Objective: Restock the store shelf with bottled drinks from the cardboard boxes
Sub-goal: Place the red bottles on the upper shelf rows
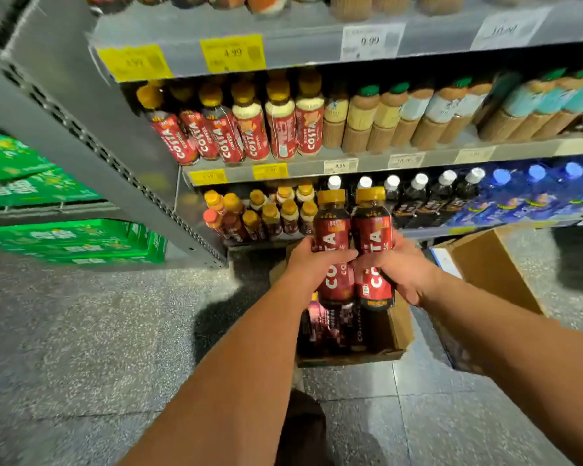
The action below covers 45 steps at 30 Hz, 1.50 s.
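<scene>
Two dark coffee bottles with red Costa labels and gold caps are held upright side by side in front of the shelf. My left hand (313, 264) grips the left bottle (334, 237) around its middle. My right hand (401, 267) grips the right bottle (372, 237) the same way. Below them an open cardboard box (398, 327) on the floor holds more of the same bottles. The lower shelf (260, 213) behind has gold-capped bottles at its left end. The middle shelf (283, 169) carries a row of Costa bottles.
A second cardboard box (485, 264) stands on the floor to the right. Green crates (74, 240) are stacked at the left beyond the grey shelf upright (115, 156). Black and blue bottles fill the lower shelf's right side. The floor is speckled grey.
</scene>
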{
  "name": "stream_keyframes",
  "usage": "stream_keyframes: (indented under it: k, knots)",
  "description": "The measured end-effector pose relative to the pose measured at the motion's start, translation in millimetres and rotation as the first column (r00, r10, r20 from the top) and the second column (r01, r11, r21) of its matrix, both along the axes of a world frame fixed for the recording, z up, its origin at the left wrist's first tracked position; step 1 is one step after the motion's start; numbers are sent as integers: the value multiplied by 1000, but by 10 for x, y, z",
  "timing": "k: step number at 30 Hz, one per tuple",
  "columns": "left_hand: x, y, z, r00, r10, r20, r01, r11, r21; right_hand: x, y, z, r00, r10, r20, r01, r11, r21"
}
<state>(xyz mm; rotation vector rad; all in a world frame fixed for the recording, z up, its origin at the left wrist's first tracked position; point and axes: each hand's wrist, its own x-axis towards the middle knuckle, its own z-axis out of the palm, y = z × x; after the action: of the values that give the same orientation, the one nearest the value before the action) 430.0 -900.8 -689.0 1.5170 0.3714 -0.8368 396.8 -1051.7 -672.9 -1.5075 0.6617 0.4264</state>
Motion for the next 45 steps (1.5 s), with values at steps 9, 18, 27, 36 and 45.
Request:
stream_keyframes:
  k: [9, 18, 27, 36, 45]
  knots:
    - [-215, 152, 2010, 923, 156, 352, -114, 984, -138, -97, 148, 2070, 956, 34, 291, -6, 995, -97]
    - [-541, 516, 3857, 775, 191, 602, -151, 981, -117, -299, 474, 3770, 832, 106, 544, 14, 977, -213]
    - [-737, 996, 4704, 653, 238, 719, -283, 957, -60, -474, 954, 4634, 736, 181, 652, -45, 975, -219]
    - [-287, 1317, 5070, 645, 235, 727, -280, 958, -61, -24, 1276, 5005, 723, 192, 664, -64, 975, -213]
    - [571, 1591, 5269, 645, 160, 747, -220, 975, -19, 878, 1538, 5103, 741, 170, 649, 26, 960, -280]
